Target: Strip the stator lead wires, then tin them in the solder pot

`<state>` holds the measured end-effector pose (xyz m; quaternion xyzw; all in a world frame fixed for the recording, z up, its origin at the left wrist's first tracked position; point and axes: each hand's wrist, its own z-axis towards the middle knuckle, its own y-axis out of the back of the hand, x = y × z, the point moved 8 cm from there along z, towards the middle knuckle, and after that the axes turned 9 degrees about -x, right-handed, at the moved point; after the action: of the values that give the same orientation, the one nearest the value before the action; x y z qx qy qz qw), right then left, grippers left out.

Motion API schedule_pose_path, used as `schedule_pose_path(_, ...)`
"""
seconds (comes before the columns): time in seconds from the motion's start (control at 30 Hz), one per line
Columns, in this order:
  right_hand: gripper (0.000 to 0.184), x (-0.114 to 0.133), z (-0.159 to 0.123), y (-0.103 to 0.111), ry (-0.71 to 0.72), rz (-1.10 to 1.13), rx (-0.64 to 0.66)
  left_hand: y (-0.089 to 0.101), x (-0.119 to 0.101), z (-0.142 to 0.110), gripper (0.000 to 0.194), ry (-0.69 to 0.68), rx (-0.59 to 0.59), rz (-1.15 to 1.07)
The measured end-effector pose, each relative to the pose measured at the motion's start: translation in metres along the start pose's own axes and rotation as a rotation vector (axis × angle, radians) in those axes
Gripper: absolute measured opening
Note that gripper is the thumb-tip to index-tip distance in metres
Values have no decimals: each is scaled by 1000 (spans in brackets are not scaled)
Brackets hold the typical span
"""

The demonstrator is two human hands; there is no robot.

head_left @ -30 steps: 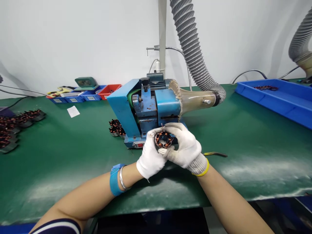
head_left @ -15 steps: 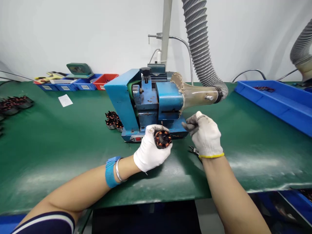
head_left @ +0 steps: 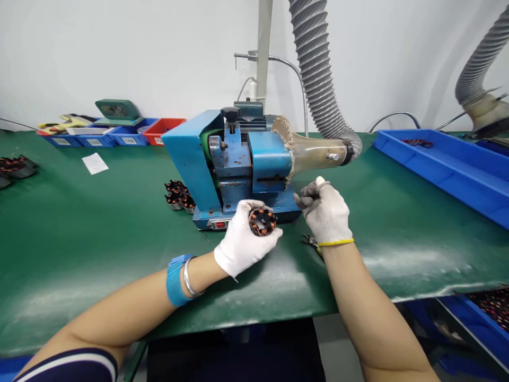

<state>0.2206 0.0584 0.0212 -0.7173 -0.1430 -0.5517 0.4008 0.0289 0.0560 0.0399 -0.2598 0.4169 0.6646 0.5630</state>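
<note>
1. Copper-wound ring [head_left: 263, 231] sits in the gloved left hand [head_left: 242, 244], its fingers wrapped around the rim, above the desk [head_left: 119, 228] and in front of the machine's base.
2. Pliers [head_left: 311, 242] lie on the desk, partly hidden by the right wrist.
3. Gloved right hand [head_left: 328, 215] is apart from the ring, fingers curled inward; whether they pinch anything, I cannot tell.
4. Blue machine [head_left: 234, 167] stands just beyond both hands.
5. Similar rings [head_left: 175, 197] cluster left of it.
6. Farther back are a blue tray [head_left: 449, 172] at right and a red bin [head_left: 157, 141] at left.
</note>
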Motion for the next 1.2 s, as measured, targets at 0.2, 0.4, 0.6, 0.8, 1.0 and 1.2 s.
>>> schedule_pose_path(0.2, 58, 4, -50, -40, 381, -501, 418, -4, 8, 4, 63, 41, 39, -133)
schedule_pose_path(0.4, 66, -7, -54, -48, 388, -595, 469, -6, 17, 17, 51, 28, 38, -37)
schedule_pose_path(0.6, 49, -9, -48, -54, 306, -477, 413, 2, 9, 34, 52, 39, -7, 191)
schedule_pose_path(0.8, 40, -4, -48, -58, 228, -344, 378, 2, -13, 44, 43, 4, 43, 338)
schedule_pose_path(1.0, 33, -3, -49, -59, 237, -264, 368, 1, -20, 45, 40, -23, 45, 364)
schedule_pose_path(1.2, 29, -7, -47, -59, 236, -203, 366, 0, -16, 47, 45, -41, 28, 274)
